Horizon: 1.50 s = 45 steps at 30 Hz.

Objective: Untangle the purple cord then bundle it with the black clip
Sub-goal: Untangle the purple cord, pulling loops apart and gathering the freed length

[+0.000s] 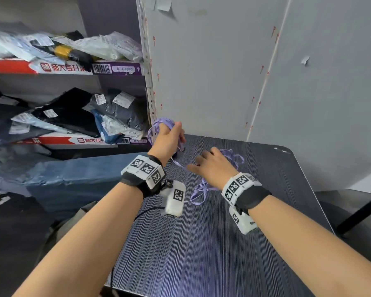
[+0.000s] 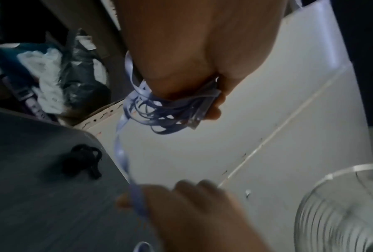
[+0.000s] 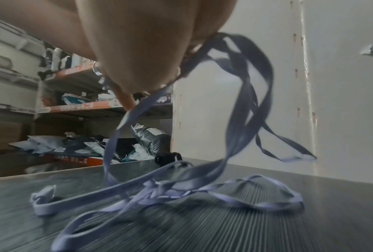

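Observation:
The purple cord is a flat lilac ribbon. Part of it is wound in loops (image 2: 166, 109) around the fingers of my left hand (image 1: 171, 133), which grips it above the far left corner of the dark striped table (image 1: 201, 254). A single strand (image 2: 120, 153) runs down from those loops to my right hand (image 1: 201, 161), which pinches it between thumb and fingers. The rest lies in a loose tangle (image 3: 159, 187) on the table under and beyond the right hand (image 3: 138, 51). The black clip (image 2: 84, 158) lies on the table near the far edge, apart from both hands.
A white panel wall (image 1: 212, 82) stands right behind the table. Shelves with parcels (image 1: 62, 116) fill the left side. A blue wrapped bundle (image 1: 84, 174) lies beside the table's left edge. A round wire guard (image 2: 342, 213) shows at the right.

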{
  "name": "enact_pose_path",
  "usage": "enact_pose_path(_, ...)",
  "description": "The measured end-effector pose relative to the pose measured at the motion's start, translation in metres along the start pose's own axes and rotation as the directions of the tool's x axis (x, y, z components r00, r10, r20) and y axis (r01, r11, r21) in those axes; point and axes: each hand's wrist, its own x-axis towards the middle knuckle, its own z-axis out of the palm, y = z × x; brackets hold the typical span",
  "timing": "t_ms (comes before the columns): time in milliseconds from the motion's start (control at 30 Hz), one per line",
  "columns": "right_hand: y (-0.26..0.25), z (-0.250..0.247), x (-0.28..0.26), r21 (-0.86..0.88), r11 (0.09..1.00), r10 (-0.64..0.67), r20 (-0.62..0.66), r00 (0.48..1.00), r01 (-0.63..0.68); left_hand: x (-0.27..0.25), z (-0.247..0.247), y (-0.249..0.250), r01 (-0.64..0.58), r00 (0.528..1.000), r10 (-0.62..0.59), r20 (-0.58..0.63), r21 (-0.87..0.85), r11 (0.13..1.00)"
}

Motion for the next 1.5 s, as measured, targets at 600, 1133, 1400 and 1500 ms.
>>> enact_pose_path(600, 0.013, -0.023, -0.002, 0.664, 0.72, 0.403, -0.165, 0.9, -0.2, -0.019, 0.018, -0.015, -0.018, 0.961, -0.089, 0.262, 0.378, 0.926)
enact_pose_path(1133, 0.005, -0.003, -0.023, 0.812, 0.445, 0.565, 0.072, 0.822, -0.377, -0.043, -0.012, -0.024, 0.096, 0.909, -0.162, 0.385, 0.185, 0.978)
enact_pose_path(1400, 0.026, 0.031, -0.058, 0.584, 0.345, 0.721, 0.336, 0.606, -0.735, -0.027, -0.039, -0.015, 0.14, 0.988, -0.148, -0.054, -0.127, 0.982)
enact_pose_path(1500, 0.03, 0.035, -0.056, 0.583, 0.28, 0.748, 0.366, 0.554, -0.763, -0.021, -0.042, -0.022, 0.088, 0.979, -0.116, -0.166, -0.164, 0.983)
